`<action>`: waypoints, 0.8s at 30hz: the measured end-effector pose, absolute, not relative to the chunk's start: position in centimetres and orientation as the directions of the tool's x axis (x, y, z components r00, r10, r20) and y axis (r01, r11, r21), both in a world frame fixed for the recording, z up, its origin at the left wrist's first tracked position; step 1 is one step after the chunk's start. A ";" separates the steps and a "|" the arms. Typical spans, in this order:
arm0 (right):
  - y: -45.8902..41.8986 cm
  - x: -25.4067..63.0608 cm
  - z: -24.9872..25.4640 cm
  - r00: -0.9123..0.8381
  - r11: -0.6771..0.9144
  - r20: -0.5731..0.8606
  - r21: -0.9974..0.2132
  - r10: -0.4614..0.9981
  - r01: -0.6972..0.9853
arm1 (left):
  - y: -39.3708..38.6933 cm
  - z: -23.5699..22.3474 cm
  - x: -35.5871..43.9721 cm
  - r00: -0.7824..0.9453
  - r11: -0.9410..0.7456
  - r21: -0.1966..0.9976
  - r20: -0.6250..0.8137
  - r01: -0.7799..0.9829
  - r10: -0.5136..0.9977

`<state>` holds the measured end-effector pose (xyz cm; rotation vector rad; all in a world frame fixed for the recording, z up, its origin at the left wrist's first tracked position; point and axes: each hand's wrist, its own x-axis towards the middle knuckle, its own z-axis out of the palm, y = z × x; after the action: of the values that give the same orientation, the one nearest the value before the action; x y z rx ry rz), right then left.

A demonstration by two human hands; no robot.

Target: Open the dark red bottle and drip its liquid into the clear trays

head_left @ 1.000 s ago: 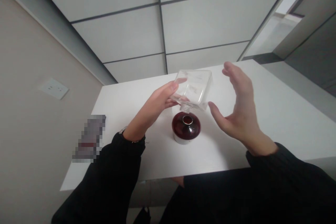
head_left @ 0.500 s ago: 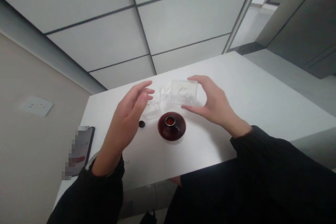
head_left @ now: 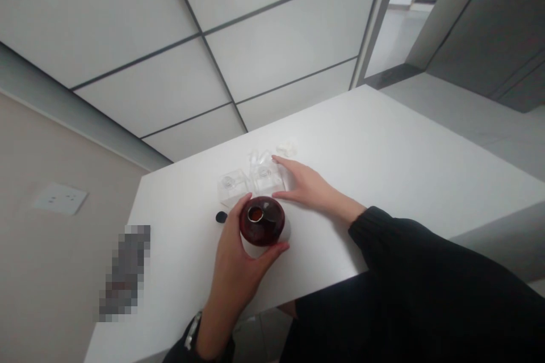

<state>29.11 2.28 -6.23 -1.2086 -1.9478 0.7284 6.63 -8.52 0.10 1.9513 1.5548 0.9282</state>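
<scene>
Standing on the white surface, toward its near left part, a dark red rounded vessel is encircled by the left hand. An opening with a pale rim is seen on its top. The left fingers are curved around the far left side and the thumb is laid along the near side; whether the vessel is firmly gripped cannot be told.

Just beyond it, a clear right-hand bottle is flanked by the right hand, whose thumb and fingers are spread wide; whether the glass is touched cannot be told. To its left, close beside it, a clear left-hand bottle is seen. Behind the two, a small pale item is placed, too faint to be made out.

A black disc is set left of the vessel, near the left hand. Farther left, a dark oblong item is blurred by pixels. Beyond the surface, a wall socket is mounted at left and pale panels are ranged at the far side.
</scene>
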 end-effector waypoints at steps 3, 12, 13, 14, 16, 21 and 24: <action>2.9 30.4 -5.9 -0.328 0.450 0.314 -0.706 0.891 0.547 | -8.2 0.3 6.7 0.110 -0.233 0.726 0.213 0.648 0.971; 9.1 32.0 -6.5 -0.231 0.393 0.340 -0.555 0.912 0.733 | -7.4 2.3 3.4 0.318 -0.296 0.716 0.108 0.633 0.942; 9.4 31.9 -6.5 -0.233 0.388 0.333 -0.542 0.914 0.746 | -7.4 2.5 3.0 0.322 -0.287 0.707 0.088 0.646 0.942; 9.5 32.0 -6.4 -0.232 0.381 0.328 -0.529 0.916 0.758 | -7.5 2.6 2.7 0.324 -0.278 0.700 0.070 0.658 0.943; 9.6 32.1 -6.2 -0.218 0.365 0.324 -0.511 0.920 0.778 | -7.8 2.8 2.4 0.332 -0.282 0.687 0.063 0.669 0.941; 8.3 32.8 -5.8 -0.111 0.306 0.365 -0.537 0.924 0.786 | -8.0 2.4 3.1 0.313 -0.366 0.646 0.201 0.670 0.928; 6.3 33.5 -5.4 0.014 0.264 0.419 -0.598 0.908 0.757 | -7.8 2.5 3.6 0.272 -0.351 0.638 0.223 0.685 0.936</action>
<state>33.49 6.33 -5.36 -1.5249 -1.7708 0.2496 3.56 -7.77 2.50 2.1308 1.4634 0.8119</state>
